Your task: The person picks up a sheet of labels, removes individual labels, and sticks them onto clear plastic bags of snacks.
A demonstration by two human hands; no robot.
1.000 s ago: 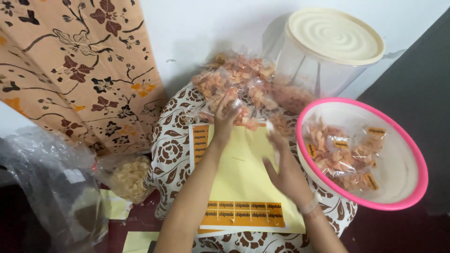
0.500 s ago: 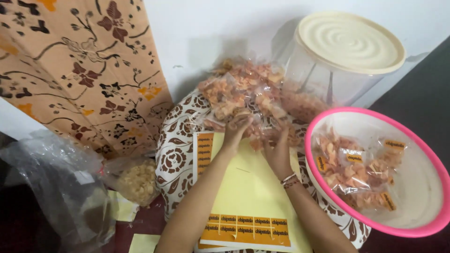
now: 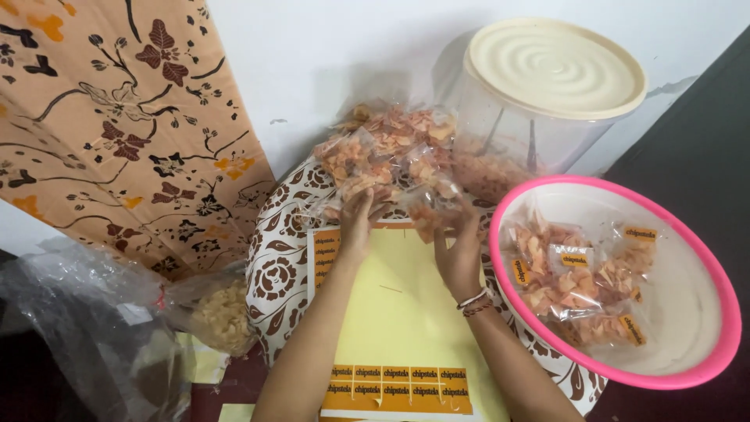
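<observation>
My left hand and my right hand both reach into a heap of small clear packets of orange chips at the far end of a round patterned tray. Each hand seems to grip the edge of one clear packet held between them, though the plastic makes this hard to see. Under my forearms lies a yellow sheet of orange stickers.
A pink-rimmed white basin at the right holds several labelled chip packets. Behind it stands a big clear tub with a cream lid. A bag of pale snacks and crumpled clear plastic lie at the left, by a floral cloth.
Both hands have moved forward from the sticker sheet to the heap of packets. The right hand came in from the sheet's right side and now meets the left at a packet.
</observation>
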